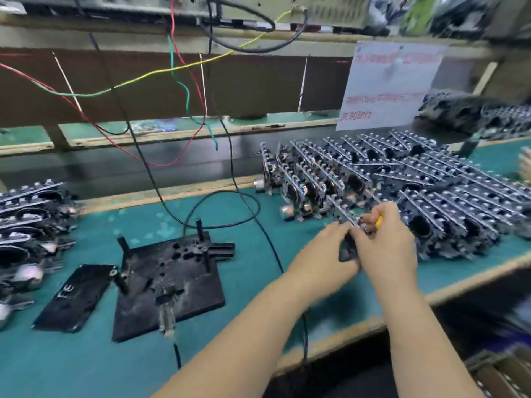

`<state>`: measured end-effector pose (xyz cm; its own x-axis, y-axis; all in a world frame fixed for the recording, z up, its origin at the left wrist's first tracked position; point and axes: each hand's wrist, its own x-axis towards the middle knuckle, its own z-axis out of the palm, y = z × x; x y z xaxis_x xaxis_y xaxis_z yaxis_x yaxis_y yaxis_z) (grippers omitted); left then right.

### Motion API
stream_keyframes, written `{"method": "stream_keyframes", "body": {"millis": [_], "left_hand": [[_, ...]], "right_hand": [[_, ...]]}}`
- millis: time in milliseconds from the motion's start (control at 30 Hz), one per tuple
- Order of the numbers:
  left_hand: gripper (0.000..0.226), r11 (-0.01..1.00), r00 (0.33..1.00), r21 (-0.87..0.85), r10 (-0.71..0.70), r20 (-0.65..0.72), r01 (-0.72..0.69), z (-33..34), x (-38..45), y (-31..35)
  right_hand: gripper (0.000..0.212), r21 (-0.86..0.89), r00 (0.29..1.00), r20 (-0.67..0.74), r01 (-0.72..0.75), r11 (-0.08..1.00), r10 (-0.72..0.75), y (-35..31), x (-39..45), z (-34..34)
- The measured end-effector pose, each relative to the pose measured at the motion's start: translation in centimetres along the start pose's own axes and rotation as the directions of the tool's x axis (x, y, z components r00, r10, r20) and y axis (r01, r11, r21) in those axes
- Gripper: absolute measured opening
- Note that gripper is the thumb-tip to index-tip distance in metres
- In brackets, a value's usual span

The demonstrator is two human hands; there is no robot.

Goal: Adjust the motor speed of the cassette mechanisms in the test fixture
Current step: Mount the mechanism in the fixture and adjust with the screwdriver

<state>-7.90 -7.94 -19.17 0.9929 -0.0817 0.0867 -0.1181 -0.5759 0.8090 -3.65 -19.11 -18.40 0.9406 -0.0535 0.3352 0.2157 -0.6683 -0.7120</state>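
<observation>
The cassette mechanism (348, 248) is held between both hands above the green bench mat (86, 363), just in front of the big heap of mechanisms (416, 185) on the right side of the bench. The left hand (324, 254) curls its fingers around the dark body from the left. The right hand (385, 239) grips it from the right and also pinches a yellow-handled tool (379, 222) between its fingers; blur hides the tool's tip. The black test fixture (169, 285), with upright posts, lies flat on the mat to the left of the hands, well apart from them, with no mechanism on it. A black plate (76, 297) lies just beside the fixture's left edge. A second pile of mechanisms (31, 225) sits at the far left. Black cables (230, 222) loop across the mat behind the fixture, and red, green and yellow wires (178, 81) hang from the shelf above. A printed notice (385, 84) hangs over the heap
</observation>
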Motion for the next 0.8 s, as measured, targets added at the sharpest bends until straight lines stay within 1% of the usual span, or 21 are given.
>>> {"method": "stream_keyframes", "body": {"millis": [67, 133, 200, 267, 367, 433, 467, 500, 533, 567, 633, 700, 800], "left_hand": [[0.054, 0.993, 0.999, -0.117, 0.012, 0.038, -0.008, 1.8, 0.6, 0.3], [0.066, 0.979, 0.998, -0.202, -0.004, 0.059, 0.016, 2.5, 1.2, 0.4], [0.079, 0.984, 0.995, -0.177, -0.012, 0.103, 0.030, 2.7, 1.7, 0.3], [0.082, 0.994, 0.996, -0.111, 0.001, 0.091, 0.009, 2.4, 1.7, 0.1], [0.081, 0.999, 0.999, -0.001, -0.032, 0.029, 0.032, 0.8, -0.3, -0.2], [0.077, 0.998, 0.999, 0.045, -0.044, -0.032, 0.045, -1.0, -2.9, -0.4], [0.072, 0.996, 0.995, 0.072, -0.036, -0.095, 0.043, -2.2, -4.5, -0.7], [0.064, 0.993, 0.981, 0.106, -0.031, -0.191, 0.052, -3.9, -6.1, -1.2], [0.054, 0.987, 0.949, 0.140, -0.037, -0.312, 0.085, -5.8, -7.9, -1.7], [0.044, 0.976, 0.897, 0.170, -0.052, -0.439, 0.140, -7.9, -9.8, -2.3], [0.033, 0.939, 0.752, 0.194, -0.092, -0.653, 0.283, -12.2, -13.7, -3.6], [0.029, 0.893, 0.616, 0.193, -0.112, -0.780, 0.406, -16.0, -17.5, -4.9], [0.031, 0.803, 0.425, 0.199, -0.073, -0.902, 0.562, -20.4, -22.6, -7.5]], "right_hand": [[0.031, -0.043, 0.996, -0.086, 0.000, 0.999, -0.004, 1.4, 0.2, 0.0], [0.030, -0.019, 0.993, -0.114, 0.009, 1.000, -0.012, 2.0, 0.5, -0.3], [0.030, -0.006, 0.995, -0.095, -0.004, 1.000, 0.003, 1.9, 0.6, -0.4], [0.032, -0.021, 0.998, -0.056, 0.004, 1.000, -0.005, 1.6, 0.5, -0.3], [0.033, -0.042, 0.986, -0.109, 0.124, 0.991, -0.128, 0.3, -0.3, 0.2], [0.034, -0.013, 0.963, -0.140, 0.233, 0.972, -0.232, -1.7, -1.3, 0.8], [0.035, 0.021, 0.950, -0.129, 0.290, 0.957, -0.285, -3.0, -2.0, 1.3], [0.034, 0.061, 0.937, -0.091, 0.344, 0.937, -0.338, -4.5, -2.8, 1.9], [0.034, 0.108, 0.920, -0.027, 0.391, 0.914, -0.391, -6.1, -3.7, 2.6], [0.032, 0.172, 0.896, 0.057, 0.426, 0.888, -0.441, -7.7, -4.7, 3.3], [0.027, 0.327, 0.830, 0.241, 0.419, 0.847, -0.503, -11.0, -6.9, 4.8], [0.021, 0.430, 0.756, 0.372, 0.374, 0.822, -0.539, -13.7, -8.9, 6.6], [0.016, 0.461, 0.636, 0.472, 0.413, 0.785, -0.611, -16.8, -11.1, 9.1]]}}
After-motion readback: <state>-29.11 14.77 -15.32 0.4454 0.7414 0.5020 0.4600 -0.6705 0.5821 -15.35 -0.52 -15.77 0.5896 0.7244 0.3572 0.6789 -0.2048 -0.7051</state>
